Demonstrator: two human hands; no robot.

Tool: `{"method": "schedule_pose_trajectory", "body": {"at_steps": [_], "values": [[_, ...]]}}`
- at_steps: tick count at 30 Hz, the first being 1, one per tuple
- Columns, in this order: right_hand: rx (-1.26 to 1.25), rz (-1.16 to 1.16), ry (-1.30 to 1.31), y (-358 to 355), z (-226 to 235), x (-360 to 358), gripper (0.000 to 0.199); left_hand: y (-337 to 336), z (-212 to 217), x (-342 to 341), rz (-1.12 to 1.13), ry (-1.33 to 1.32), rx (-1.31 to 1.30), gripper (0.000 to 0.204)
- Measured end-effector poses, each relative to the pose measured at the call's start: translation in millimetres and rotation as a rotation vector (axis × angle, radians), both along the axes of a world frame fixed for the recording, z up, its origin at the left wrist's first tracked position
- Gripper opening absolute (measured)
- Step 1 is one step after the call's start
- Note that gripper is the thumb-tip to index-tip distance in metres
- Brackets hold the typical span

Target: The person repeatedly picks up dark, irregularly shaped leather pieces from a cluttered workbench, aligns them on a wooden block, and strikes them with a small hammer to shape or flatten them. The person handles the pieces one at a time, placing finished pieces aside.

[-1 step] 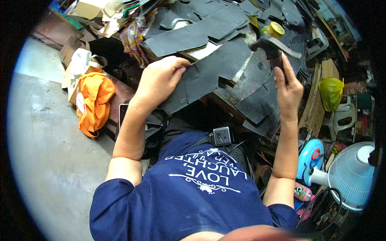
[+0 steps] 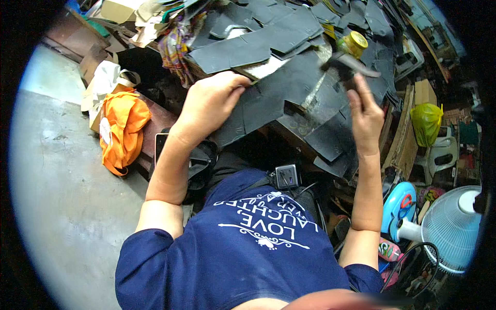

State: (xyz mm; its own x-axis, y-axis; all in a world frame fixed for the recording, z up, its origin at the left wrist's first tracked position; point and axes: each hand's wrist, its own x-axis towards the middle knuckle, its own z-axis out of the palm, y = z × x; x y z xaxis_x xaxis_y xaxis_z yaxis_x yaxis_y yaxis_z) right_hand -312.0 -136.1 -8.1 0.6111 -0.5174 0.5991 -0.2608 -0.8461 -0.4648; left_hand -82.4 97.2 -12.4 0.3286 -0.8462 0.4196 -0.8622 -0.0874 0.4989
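With its fingers curled in, my left hand (image 2: 213, 106) rests at the left edge of a dark grey sheet (image 2: 268, 95); whatever is in its fingertips is hidden. My right hand (image 2: 368, 121) is closed around a hammer (image 2: 349, 66), raised over the right part of the work table. The hammer's curved metal claw points right and its head is slightly blurred. The sheet has notched, angular edges, and its front part overhangs the table toward my lap. More cut dark pieces (image 2: 330, 137) lie below the hammer.
Overlapping dark sheets (image 2: 232, 51) cover the table's far side, with a yellow-lidded jar (image 2: 355, 42) among them. An orange bag (image 2: 124, 129) hangs at the left. A fan (image 2: 449, 227), a blue round object (image 2: 398, 206) and a yellow-green plastic bag (image 2: 427, 124) stand at the right.
My right hand and the hammer have shifted slightly left, and the hammer head sits a little lower. My left hand stays at the sheet's edge.
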Motion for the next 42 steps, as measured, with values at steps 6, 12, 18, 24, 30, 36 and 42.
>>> {"method": "schedule_pose_trajectory", "body": {"at_steps": [6,12,18,24,30,36,42], "values": [[0.071,-0.103,0.100,-11,-16,-20,0.038,-16,27,14,-0.166,-0.105,-0.144,0.014],[0.412,-0.166,-0.098,-9,3,-58,0.042,-24,55,61,-0.189,0.209,-0.002,0.018],[0.333,-0.248,-0.119,-7,17,-80,0.041,-4,93,63,-0.433,0.174,-0.094,0.015],[0.360,-0.242,-0.226,-10,21,-89,0.041,-25,88,107,-0.229,0.295,-0.144,0.019],[0.344,-0.256,-0.188,-5,18,-98,0.041,-76,10,145,-0.086,0.206,0.040,0.018],[0.366,-0.344,-0.169,-9,17,-107,0.041,-95,-15,87,0.182,-0.822,-0.217,0.023],[0.328,-0.223,-0.272,-12,14,-100,0.039,-125,-36,-96,-0.325,-0.369,0.201,0.065]]}}
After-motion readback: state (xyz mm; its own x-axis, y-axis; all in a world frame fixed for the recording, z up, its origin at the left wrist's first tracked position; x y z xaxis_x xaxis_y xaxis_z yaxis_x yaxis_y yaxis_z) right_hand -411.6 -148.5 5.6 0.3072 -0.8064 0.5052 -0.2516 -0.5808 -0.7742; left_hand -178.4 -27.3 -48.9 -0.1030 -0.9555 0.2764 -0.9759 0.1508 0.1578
